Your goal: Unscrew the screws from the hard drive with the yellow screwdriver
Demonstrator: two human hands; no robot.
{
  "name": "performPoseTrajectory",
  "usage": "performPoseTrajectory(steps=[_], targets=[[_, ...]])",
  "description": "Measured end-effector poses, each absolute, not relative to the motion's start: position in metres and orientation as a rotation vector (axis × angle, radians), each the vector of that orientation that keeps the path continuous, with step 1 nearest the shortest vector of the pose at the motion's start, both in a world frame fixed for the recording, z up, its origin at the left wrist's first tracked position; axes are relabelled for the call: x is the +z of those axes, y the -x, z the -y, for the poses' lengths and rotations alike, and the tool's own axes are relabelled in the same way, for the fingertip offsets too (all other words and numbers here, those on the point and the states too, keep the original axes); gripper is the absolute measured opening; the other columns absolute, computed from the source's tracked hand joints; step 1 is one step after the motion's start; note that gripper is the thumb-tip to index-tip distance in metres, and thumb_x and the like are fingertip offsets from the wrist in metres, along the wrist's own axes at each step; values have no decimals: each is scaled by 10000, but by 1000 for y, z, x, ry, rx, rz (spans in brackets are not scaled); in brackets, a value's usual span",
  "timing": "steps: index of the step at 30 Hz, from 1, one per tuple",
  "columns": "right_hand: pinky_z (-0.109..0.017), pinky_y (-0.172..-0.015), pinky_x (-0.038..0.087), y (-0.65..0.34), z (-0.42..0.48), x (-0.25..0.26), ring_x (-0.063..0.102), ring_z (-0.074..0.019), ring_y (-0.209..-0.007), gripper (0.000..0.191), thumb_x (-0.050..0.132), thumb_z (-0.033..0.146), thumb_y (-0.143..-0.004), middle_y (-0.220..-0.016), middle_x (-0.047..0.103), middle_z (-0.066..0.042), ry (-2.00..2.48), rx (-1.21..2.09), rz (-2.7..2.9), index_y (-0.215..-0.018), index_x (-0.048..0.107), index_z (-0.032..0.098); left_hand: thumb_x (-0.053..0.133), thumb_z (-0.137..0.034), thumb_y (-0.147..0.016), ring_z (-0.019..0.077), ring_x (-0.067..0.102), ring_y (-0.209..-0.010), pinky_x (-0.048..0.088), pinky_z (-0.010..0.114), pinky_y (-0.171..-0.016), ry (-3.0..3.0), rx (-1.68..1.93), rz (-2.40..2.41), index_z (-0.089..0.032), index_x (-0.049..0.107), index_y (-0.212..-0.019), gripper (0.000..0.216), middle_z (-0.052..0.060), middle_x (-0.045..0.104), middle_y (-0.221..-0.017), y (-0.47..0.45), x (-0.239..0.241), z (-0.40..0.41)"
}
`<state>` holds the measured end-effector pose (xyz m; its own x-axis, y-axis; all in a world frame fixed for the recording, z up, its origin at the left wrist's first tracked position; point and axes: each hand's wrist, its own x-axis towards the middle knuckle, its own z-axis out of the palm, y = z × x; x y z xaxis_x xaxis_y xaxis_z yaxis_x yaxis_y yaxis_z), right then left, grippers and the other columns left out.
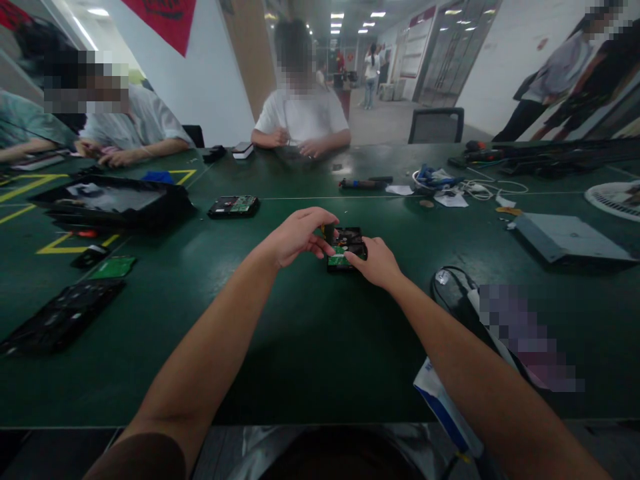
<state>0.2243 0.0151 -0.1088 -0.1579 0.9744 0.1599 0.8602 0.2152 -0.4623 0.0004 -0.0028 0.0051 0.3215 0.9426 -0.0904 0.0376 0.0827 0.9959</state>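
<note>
A black hard drive with a green circuit board showing lies on the dark green table in front of me. My left hand hovers at its left edge, fingers curled and pinched over the drive's top corner. What the fingertips pinch is too small to name. My right hand rests on the drive's right side and grips it there.
A second drive lies further left, beside a black tray. Circuit boards and a black panel sit at left. A grey box, cables and a fan are at right. People sit across the table.
</note>
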Motion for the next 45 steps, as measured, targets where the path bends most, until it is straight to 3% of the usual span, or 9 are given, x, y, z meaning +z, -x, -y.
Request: performPoseTrajectory(steps=[7,15,21,27,36,41,45], targets=[[-444,-1034,526,-224,-15,-108,642,-337,-1234,566,603,608,-985,-1295,655,-178,1705,380,2073,-1345,645,173,660,-387,-886,180,740,-662,548,264,-533,-1245,821,-917,-146,662,-971,255,128,758,-1038,1,1,1],[-446,-1020,529,-225,-14,-108,651,-338,-1211,609,601,632,-980,-1313,642,-181,1724,394,2057,-1372,627,167,620,-362,-888,116,603,-587,457,244,-501,-1307,877,-1024,-119,765,-996,303,92,708,-875,7,2,-5],[-428,-1022,523,-224,-14,-107,653,-328,-1206,537,609,614,-986,-1277,654,-165,1713,374,2071,-1320,654,197,667,-375,-869,147,659,-572,440,256,-448,-1286,793,-898,-139,701,-1039,292,127,757,-999,-1,-1,-1],[-435,-1030,519,-224,-14,-108,651,-333,-1209,557,606,607,-987,-1274,651,-179,1706,368,2077,-1329,648,169,626,-397,-887,135,653,-588,463,238,-482,-1267,846,-948,-126,707,-917,285,99,727,-882,2,-1,-4],[-438,-1012,528,-224,-14,-107,659,-333,-1196,539,610,607,-985,-1267,656,-174,1703,378,2073,-1312,656,180,646,-405,-892,149,664,-556,437,244,-424,-1287,776,-919,-132,697,-1098,345,124,748,-979,1,-2,-3],[-431,-1012,528,-225,-14,-107,654,-330,-1213,535,599,608,-994,-1256,659,-167,1691,379,2083,-1321,653,187,621,-406,-903,163,696,-602,470,252,-469,-1263,805,-910,-138,663,-981,282,139,754,-1004,1,-3,-3],[-449,-1007,532,-225,-14,-107,652,-337,-1208,570,602,628,-985,-1302,644,-177,1714,389,2066,-1340,648,185,616,-393,-901,150,688,-651,485,244,-519,-1298,882,-1013,-132,726,-979,294,118,729,-960,6,-2,-6]])
